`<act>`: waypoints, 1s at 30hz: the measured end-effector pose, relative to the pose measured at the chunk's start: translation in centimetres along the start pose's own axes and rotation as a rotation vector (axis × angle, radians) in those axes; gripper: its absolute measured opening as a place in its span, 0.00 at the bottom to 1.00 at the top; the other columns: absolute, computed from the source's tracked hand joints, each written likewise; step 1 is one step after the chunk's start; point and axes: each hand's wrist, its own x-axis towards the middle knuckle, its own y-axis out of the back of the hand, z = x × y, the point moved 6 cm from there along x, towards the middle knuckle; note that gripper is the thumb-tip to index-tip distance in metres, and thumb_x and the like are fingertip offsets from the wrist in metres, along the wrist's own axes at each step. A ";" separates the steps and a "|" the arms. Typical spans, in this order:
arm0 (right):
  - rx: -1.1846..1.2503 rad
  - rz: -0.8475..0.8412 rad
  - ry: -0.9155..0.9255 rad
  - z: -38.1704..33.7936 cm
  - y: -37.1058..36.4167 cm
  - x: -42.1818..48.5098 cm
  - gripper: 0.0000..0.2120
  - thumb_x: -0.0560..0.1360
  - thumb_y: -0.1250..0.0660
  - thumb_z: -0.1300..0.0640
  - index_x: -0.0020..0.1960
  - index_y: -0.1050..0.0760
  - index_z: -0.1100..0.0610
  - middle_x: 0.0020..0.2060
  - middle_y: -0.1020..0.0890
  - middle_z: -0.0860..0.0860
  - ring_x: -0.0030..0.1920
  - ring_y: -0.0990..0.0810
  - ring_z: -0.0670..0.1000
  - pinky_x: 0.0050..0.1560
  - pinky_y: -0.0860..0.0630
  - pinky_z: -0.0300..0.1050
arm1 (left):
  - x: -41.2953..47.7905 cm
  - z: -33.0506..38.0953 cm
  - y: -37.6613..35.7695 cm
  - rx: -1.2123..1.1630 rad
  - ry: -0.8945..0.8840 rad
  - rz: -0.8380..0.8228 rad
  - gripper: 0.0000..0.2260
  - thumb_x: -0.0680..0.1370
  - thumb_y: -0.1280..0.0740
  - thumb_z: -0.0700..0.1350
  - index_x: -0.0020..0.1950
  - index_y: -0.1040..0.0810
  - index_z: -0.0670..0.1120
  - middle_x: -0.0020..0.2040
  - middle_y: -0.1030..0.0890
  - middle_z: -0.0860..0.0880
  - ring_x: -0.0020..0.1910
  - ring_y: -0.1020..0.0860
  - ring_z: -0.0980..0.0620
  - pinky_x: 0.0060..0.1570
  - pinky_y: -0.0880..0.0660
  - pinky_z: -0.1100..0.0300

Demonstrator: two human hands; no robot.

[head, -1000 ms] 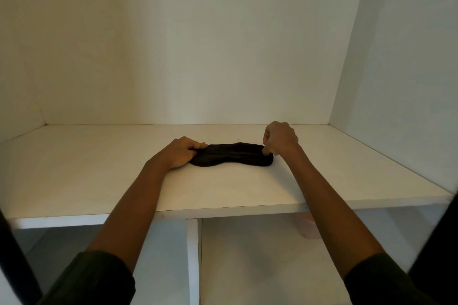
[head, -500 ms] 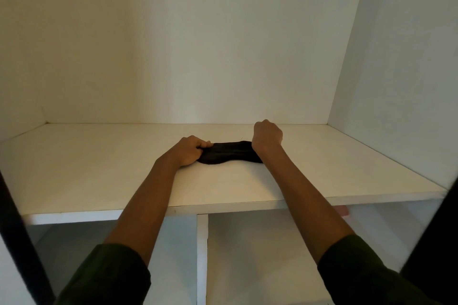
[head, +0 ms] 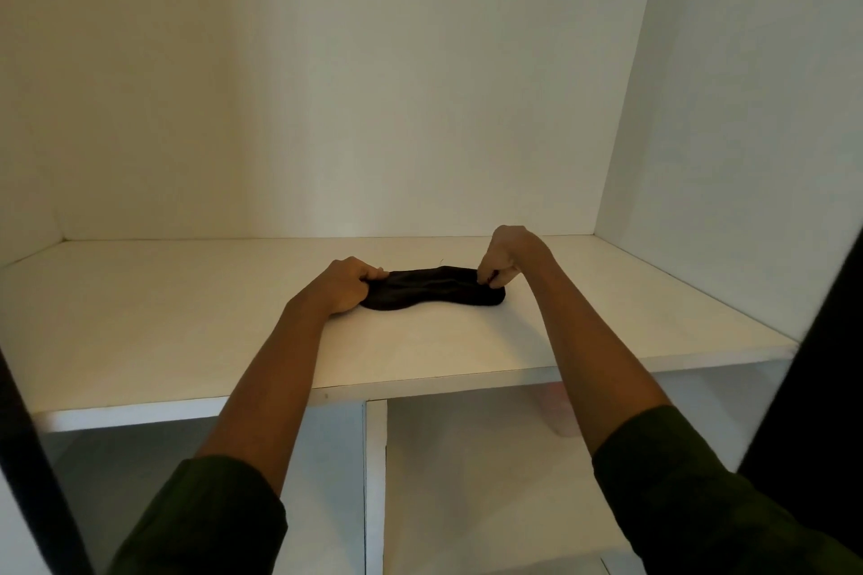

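Black sock (head: 432, 289) lies on shelf (head: 140, 317), pinched at opposite ends by left hand (head: 348, 282) and right hand (head: 506, 254).

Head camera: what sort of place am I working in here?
Most likely inside a white wardrobe: a deep shelf boxed in by back wall and side wall, a divider splitting compartments below, and a black sock held by the left hand and right hand.

black sock (head: 432, 289) | lying flat, stretched lengthwise | on white shelf (head: 187, 317)
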 end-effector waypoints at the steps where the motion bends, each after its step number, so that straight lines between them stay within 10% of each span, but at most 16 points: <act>1: 0.023 -0.009 0.006 -0.1 -0.1 0.1 0.11 0.68 0.28 0.60 0.31 0.27 0.59 0.16 0.23 0.48 0.20 0.23 0.43 0.33 0.27 0.35 | 0.0 -0.1 0.1 -0.001 0.003 0.006 0.22 0.77 0.46 0.30 0.69 0.27 0.44 0.71 0.28 0.46 0.71 0.32 0.47 0.70 0.38 0.59; 6: 0.112 -0.089 0.030 -0.1 -0.6 0.0 0.06 0.73 0.36 0.67 0.37 0.28 0.62 0.42 0.19 0.56 0.47 0.18 0.56 0.60 0.24 0.47 | -0.1 -0.4 0.1 -0.009 0.014 0.028 0.22 0.77 0.45 0.30 0.68 0.27 0.43 0.70 0.27 0.44 0.70 0.30 0.46 0.69 0.37 0.59; 11: 0.013 0.062 -0.041 0.9 -0.5 0.5 0.21 0.72 0.32 0.57 0.24 0.37 0.56 0.09 0.34 0.44 0.25 0.33 0.46 0.30 0.33 0.35 | 0.0 -0.4 0.1 -0.006 0.014 0.047 0.23 0.76 0.46 0.29 0.68 0.27 0.43 0.70 0.27 0.43 0.70 0.30 0.45 0.69 0.36 0.57; 16: 0.069 0.110 -0.061 1.5 -0.8 0.4 0.09 0.68 0.26 0.51 0.35 0.22 0.53 0.12 0.27 0.43 0.25 0.27 0.42 0.33 0.32 0.33 | 0.0 -0.1 0.1 0.007 -0.007 0.093 0.23 0.76 0.46 0.29 0.67 0.25 0.43 0.67 0.25 0.41 0.66 0.27 0.44 0.64 0.33 0.60; 20: 0.123 0.192 -0.010 1.3 -0.8 0.7 0.18 0.66 0.23 0.53 0.52 0.18 0.61 0.26 0.19 0.47 0.20 0.27 0.41 0.27 0.31 0.35 | -0.2 0.3 0.4 0.003 -0.043 0.155 0.24 0.74 0.46 0.27 0.66 0.24 0.43 0.67 0.25 0.41 0.67 0.28 0.44 0.65 0.33 0.59; 27: 0.216 0.208 -0.101 1.5 -1.1 0.5 0.15 0.63 0.21 0.60 0.32 0.29 0.59 0.10 0.29 0.48 0.11 0.28 0.44 0.24 0.30 0.37 | -0.9 5.1 -0.7 0.073 -0.233 0.243 0.24 0.78 0.47 0.34 0.73 0.32 0.47 0.76 0.38 0.44 0.77 0.43 0.45 0.76 0.47 0.53; 30: 0.224 0.245 -0.097 1.3 -0.9 0.2 0.20 0.60 0.19 0.58 0.33 0.32 0.60 0.25 0.22 0.52 0.29 0.20 0.50 0.27 0.30 0.39 | -0.8 8.1 -3.1 0.248 -0.334 0.112 0.23 0.82 0.48 0.43 0.77 0.44 0.42 0.78 0.44 0.44 0.78 0.49 0.48 0.75 0.54 0.55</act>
